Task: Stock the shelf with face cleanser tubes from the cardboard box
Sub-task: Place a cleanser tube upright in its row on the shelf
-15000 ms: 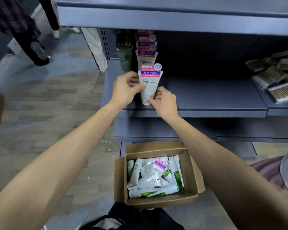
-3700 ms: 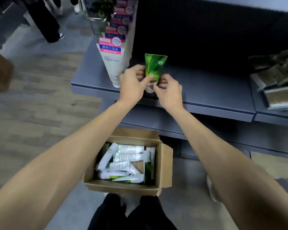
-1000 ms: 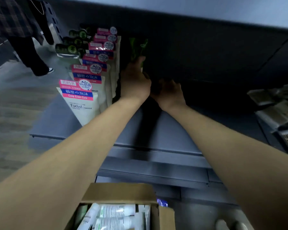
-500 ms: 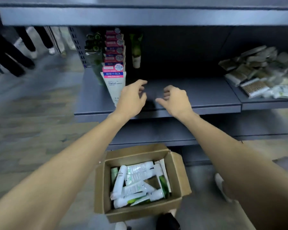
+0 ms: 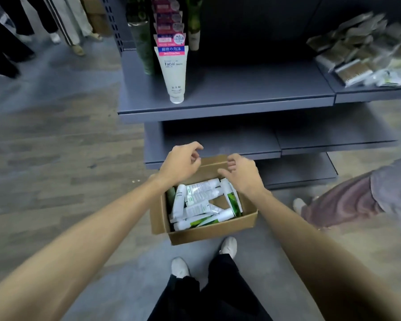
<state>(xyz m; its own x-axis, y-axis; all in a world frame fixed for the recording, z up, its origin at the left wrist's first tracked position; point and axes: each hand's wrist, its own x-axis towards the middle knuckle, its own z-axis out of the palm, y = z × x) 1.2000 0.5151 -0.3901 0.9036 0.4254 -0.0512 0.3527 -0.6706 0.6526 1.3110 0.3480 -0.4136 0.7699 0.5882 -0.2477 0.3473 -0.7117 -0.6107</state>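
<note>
**Empty hands over the box, next tube lies below**

Fingers (image 5: 196, 147) of the left hand (image 5: 180, 164) are loosely curled and grasp nothing; those of the right hand (image 5: 242, 173) are likewise relaxed and empty. Both hands hang above the far edge of the open cardboard box (image 5: 208, 234), which sits on the floor in front of the person's shoes.

The face cleanser tubes (image 5: 202, 205) lie loose in the box, below the hands and nearer the person. Most lie flat with their long axes running roughly left to right, slightly tilted; one white tube on the left runs more front to back, and a green tube (image 5: 233, 203) stands against the right wall. The left hand looks nearer the left-side tubes, the right hand nearer the green one.

On the shelf (image 5: 252, 89) above, a row of white tubes (image 5: 174, 70) stands on its caps at the left, with bare shelf to its right for more.
</note>
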